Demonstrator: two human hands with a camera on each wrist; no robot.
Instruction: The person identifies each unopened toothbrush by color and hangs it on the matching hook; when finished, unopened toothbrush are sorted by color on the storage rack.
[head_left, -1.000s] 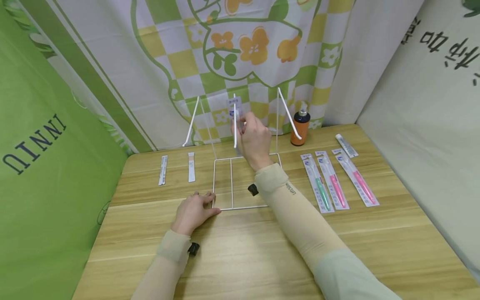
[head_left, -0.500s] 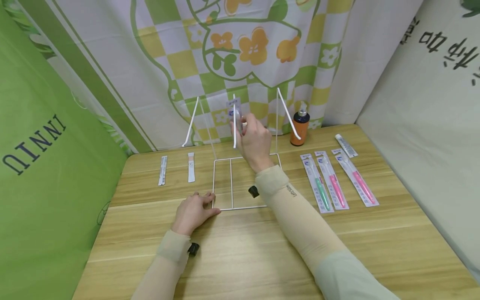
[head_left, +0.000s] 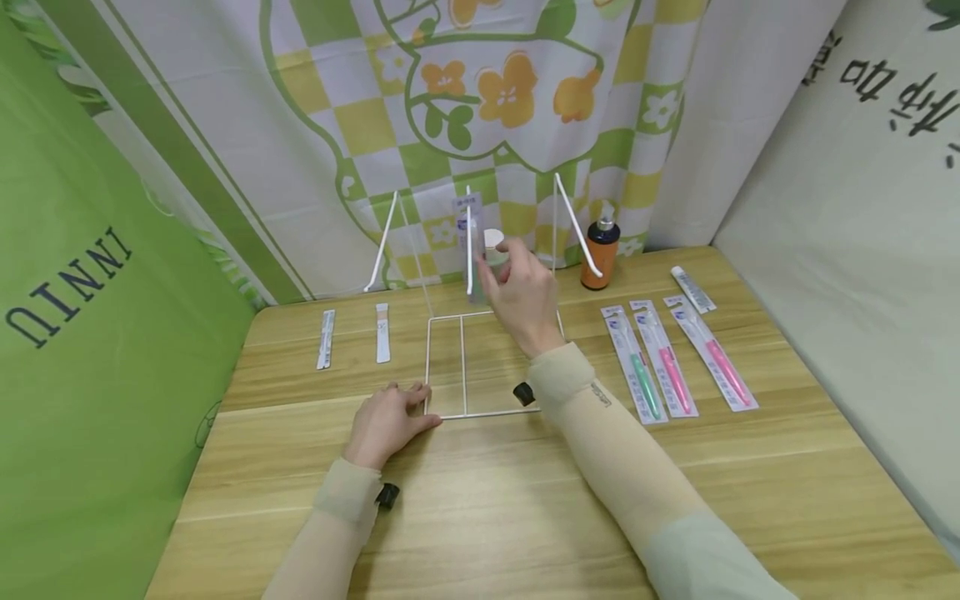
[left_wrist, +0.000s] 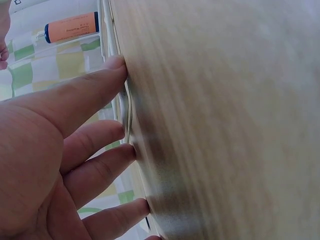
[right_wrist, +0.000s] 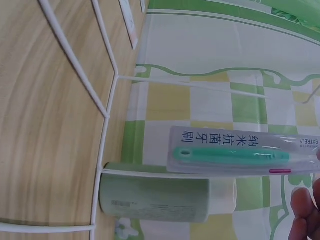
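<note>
A white wire rack (head_left: pixel 462 367) stands on the wooden table (head_left: pixel 480 500), with a packaged green toothbrush (head_left: pixel 465 227) hanging from its middle hook. My right hand (head_left: pixel 510 271) hovers just right of that pack with relaxed fingers and holds nothing. In the right wrist view the pack (right_wrist: pixel 240 156) hangs free in front of a pale green bottle (right_wrist: pixel 160 197), with one fingertip (right_wrist: pixel 302 210) below it. My left hand (head_left: pixel 412 410) lies flat on the table, its straight fingers (left_wrist: pixel 100 85) pressing against the rack's base wire (left_wrist: pixel 127 107).
Three packaged toothbrushes (head_left: pixel 663 358) lie side by side to the right of the rack, with a small tube (head_left: pixel 692 290) behind them. An orange bottle (head_left: pixel 600 254) stands at the back. Two narrow packs (head_left: pixel 326 340) (head_left: pixel 382 333) lie at the left. Curtains close in the table's far side.
My right hand has let go of the hanging toothbrush pack and drawn back toward me and to the right. The pale green bottle behind now shows. The left hand has not moved.
</note>
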